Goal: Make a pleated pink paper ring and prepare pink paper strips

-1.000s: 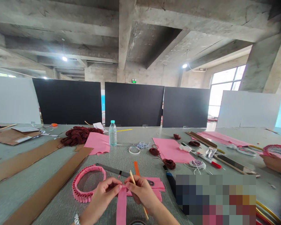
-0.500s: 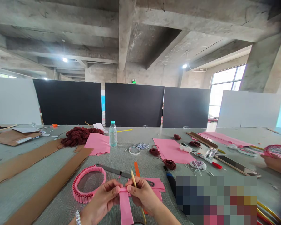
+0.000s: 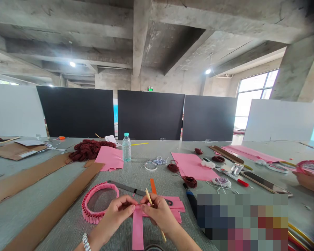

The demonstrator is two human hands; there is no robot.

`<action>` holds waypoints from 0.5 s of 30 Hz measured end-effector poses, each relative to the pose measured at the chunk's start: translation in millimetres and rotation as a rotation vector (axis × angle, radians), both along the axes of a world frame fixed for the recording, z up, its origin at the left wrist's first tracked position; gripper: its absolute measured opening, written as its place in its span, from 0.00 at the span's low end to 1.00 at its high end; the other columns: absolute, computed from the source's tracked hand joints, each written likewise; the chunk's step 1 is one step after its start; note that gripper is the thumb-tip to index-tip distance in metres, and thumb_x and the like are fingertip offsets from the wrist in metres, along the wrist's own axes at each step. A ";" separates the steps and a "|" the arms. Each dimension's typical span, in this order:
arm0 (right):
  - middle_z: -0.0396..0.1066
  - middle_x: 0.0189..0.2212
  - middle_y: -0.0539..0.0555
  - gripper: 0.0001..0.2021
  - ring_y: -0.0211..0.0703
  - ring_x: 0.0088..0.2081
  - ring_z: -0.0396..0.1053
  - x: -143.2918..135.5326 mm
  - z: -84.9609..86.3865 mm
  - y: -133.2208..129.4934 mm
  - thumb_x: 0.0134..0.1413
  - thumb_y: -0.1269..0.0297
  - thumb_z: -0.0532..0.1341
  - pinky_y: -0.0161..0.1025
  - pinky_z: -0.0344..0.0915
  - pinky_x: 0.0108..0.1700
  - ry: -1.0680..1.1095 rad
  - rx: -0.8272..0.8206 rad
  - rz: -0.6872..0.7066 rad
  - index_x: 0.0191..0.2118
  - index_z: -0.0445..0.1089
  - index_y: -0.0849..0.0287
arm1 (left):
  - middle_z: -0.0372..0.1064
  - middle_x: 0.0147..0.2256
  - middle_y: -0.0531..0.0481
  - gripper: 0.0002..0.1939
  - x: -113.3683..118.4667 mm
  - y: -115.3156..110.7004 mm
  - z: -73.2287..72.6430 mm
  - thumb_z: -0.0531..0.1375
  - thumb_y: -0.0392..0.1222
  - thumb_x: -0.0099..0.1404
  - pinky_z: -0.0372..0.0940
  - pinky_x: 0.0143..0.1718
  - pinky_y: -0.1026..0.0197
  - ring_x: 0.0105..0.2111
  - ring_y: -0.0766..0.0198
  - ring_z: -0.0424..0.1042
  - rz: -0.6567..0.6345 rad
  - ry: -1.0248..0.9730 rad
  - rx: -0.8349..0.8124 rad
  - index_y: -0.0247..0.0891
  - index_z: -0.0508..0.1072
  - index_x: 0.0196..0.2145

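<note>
My left hand (image 3: 120,212), with a white beaded bracelet at the wrist, pinches the upper left end of a pink strip (image 3: 137,228). My right hand (image 3: 157,211) pinches the same end from the right and also holds a thin wooden stick (image 3: 148,196) that slants through its fingers. The strip hangs down between the hands. To the left lies a pleated pink ring (image 3: 87,209), partly behind my left wrist. More pink strips (image 3: 178,205) lie beyond my right hand, near a grey flat bar (image 3: 122,187) and an orange piece (image 3: 153,185).
Long cardboard strips (image 3: 60,205) lie at the left. Dark red yarn (image 3: 87,150), a pink sheet (image 3: 110,158) and a bottle (image 3: 126,148) stand or lie farther back. At right are another pink sheet (image 3: 189,166), a phone (image 3: 265,182) and another person's hand (image 3: 310,183).
The pink strip now hangs straighter and a little further left. My fingers have shifted slightly at its top end, and the stick has tilted a bit more.
</note>
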State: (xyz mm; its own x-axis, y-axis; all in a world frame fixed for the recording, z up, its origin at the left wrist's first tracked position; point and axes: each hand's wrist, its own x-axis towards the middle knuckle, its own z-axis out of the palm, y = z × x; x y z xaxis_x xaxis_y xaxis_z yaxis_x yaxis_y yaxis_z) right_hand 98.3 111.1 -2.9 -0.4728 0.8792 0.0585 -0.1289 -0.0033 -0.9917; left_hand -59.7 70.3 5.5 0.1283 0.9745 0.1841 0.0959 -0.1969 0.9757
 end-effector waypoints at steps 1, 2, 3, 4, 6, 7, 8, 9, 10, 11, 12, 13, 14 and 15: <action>0.52 0.09 0.37 0.16 0.24 0.08 0.42 0.0 -0.3 0.1 0.33 0.56 0.65 0.29 0.37 0.12 -0.014 0.000 -0.001 0.27 0.62 0.61 | 0.64 0.24 0.55 0.08 -0.2 -0.1 -0.1 0.57 0.43 0.54 0.55 0.27 0.67 0.26 0.68 0.60 0.006 0.050 0.018 0.36 0.71 0.28; 0.51 0.09 0.38 0.15 0.24 0.08 0.42 0.1 -0.2 -0.4 0.34 0.56 0.63 0.29 0.37 0.12 -0.023 -0.003 0.008 0.27 0.62 0.61 | 0.65 0.25 0.54 0.08 -0.1 -0.4 0.1 0.56 0.43 0.55 0.55 0.27 0.67 0.26 0.67 0.61 0.003 0.088 0.027 0.36 0.71 0.29; 0.51 0.09 0.38 0.14 0.24 0.08 0.42 0.3 0.1 -1.3 0.37 0.55 0.62 0.29 0.36 0.11 -0.031 -0.008 0.024 0.27 0.62 0.61 | 0.66 0.25 0.53 0.08 0.1 -0.9 0.6 0.56 0.42 0.55 0.56 0.28 0.66 0.27 0.66 0.62 -0.006 0.116 0.030 0.36 0.71 0.29; 0.52 0.10 0.39 0.14 0.25 0.08 0.42 0.5 0.5 -2.3 0.39 0.55 0.60 0.29 0.36 0.11 -0.038 -0.008 0.041 0.27 0.63 0.61 | 0.66 0.26 0.53 0.08 0.5 -1.5 1.4 0.55 0.42 0.55 0.56 0.29 0.66 0.28 0.66 0.62 -0.014 0.137 0.030 0.36 0.71 0.29; 0.55 0.12 0.41 0.13 0.25 0.09 0.42 0.5 0.8 -3.7 0.41 0.55 0.58 0.30 0.36 0.12 -0.052 0.004 0.058 0.26 0.63 0.61 | 0.67 0.27 0.52 0.08 1.3 -2.6 3.4 0.54 0.41 0.55 0.57 0.29 0.65 0.28 0.65 0.63 -0.015 0.170 0.038 0.36 0.71 0.29; 0.56 0.12 0.42 0.12 0.25 0.09 0.43 0.2 0.5 -3.8 0.40 0.56 0.59 0.30 0.37 0.13 -0.059 0.015 0.050 0.25 0.63 0.62 | 0.67 0.27 0.51 0.08 1.7 -2.9 4.1 0.54 0.41 0.55 0.57 0.30 0.65 0.28 0.65 0.63 -0.008 0.185 0.045 0.36 0.71 0.29; 0.56 0.13 0.42 0.11 0.25 0.10 0.44 -0.3 -0.2 -3.4 0.39 0.57 0.59 0.30 0.38 0.13 -0.066 0.030 0.030 0.24 0.64 0.62 | 0.67 0.27 0.51 0.07 2.1 -2.9 4.4 0.54 0.40 0.55 0.57 0.30 0.65 0.29 0.64 0.63 -0.001 0.190 0.052 0.36 0.71 0.29; 0.56 0.13 0.42 0.10 0.26 0.11 0.45 -0.8 -1.2 -2.7 0.38 0.59 0.60 0.30 0.39 0.14 -0.072 0.050 0.005 0.24 0.64 0.62 | 0.67 0.27 0.51 0.07 2.5 -2.8 4.3 0.54 0.41 0.55 0.57 0.30 0.65 0.29 0.64 0.64 0.001 0.183 0.054 0.36 0.70 0.29; 0.56 0.13 0.42 0.09 0.26 0.12 0.46 -1.3 -2.4 -1.7 0.37 0.61 0.61 0.30 0.40 0.15 -0.078 0.075 -0.022 0.23 0.64 0.62 | 0.67 0.27 0.52 0.07 3.0 -2.5 3.7 0.54 0.41 0.55 0.58 0.30 0.65 0.29 0.64 0.64 -0.007 0.163 0.049 0.37 0.70 0.30; 0.56 0.13 0.42 0.09 0.27 0.14 0.46 -1.8 -3.4 -0.7 0.37 0.62 0.61 0.30 0.41 0.16 -0.089 0.101 -0.045 0.22 0.65 0.63 | 0.66 0.27 0.52 0.08 3.4 -2.2 2.7 0.55 0.42 0.55 0.58 0.30 0.65 0.29 0.64 0.64 -0.023 0.131 0.036 0.37 0.70 0.30; 0.55 0.13 0.43 0.08 0.27 0.15 0.47 -2.0 -4.2 0.1 0.37 0.63 0.61 0.30 0.42 0.17 -0.104 0.126 -0.061 0.22 0.65 0.63 | 0.66 0.27 0.53 0.08 4.0 -1.9 1.6 0.54 0.43 0.55 0.58 0.30 0.65 0.28 0.65 0.63 -0.039 0.095 0.017 0.37 0.69 0.30; 0.55 0.13 0.43 0.07 0.27 0.15 0.47 -2.1 -4.4 0.6 0.37 0.63 0.61 0.30 0.42 0.17 -0.121 0.147 -0.070 0.22 0.66 0.63 | 0.65 0.26 0.53 0.08 4.6 -1.7 0.3 0.54 0.44 0.55 0.58 0.29 0.65 0.28 0.65 0.63 -0.051 0.063 -0.005 0.37 0.68 0.30; 0.54 0.13 0.42 0.07 0.28 0.16 0.47 -1.9 -4.1 0.7 0.37 0.63 0.61 0.30 0.42 0.18 -0.133 0.164 -0.070 0.22 0.66 0.63 | 0.64 0.26 0.54 0.08 5.3 -1.7 -0.8 0.54 0.44 0.55 0.58 0.28 0.66 0.27 0.66 0.63 -0.053 0.045 -0.021 0.37 0.68 0.30; 0.54 0.13 0.42 0.07 0.28 0.16 0.46 -1.6 -3.4 0.5 0.37 0.63 0.61 0.30 0.42 0.18 -0.138 0.174 -0.066 0.22 0.66 0.63 | 0.63 0.25 0.54 0.09 6.1 -1.9 -1.6 0.54 0.45 0.56 0.57 0.27 0.66 0.26 0.66 0.62 -0.045 0.042 -0.024 0.37 0.67 0.30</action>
State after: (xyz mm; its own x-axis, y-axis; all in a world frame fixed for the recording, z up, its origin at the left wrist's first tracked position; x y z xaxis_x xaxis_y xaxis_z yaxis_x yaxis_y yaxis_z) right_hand 96.6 111.5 -6.4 -0.4284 0.8910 0.1506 0.0135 0.1730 -0.9848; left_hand -53.5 68.5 3.9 0.1794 0.9716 0.1542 0.1289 -0.1786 0.9754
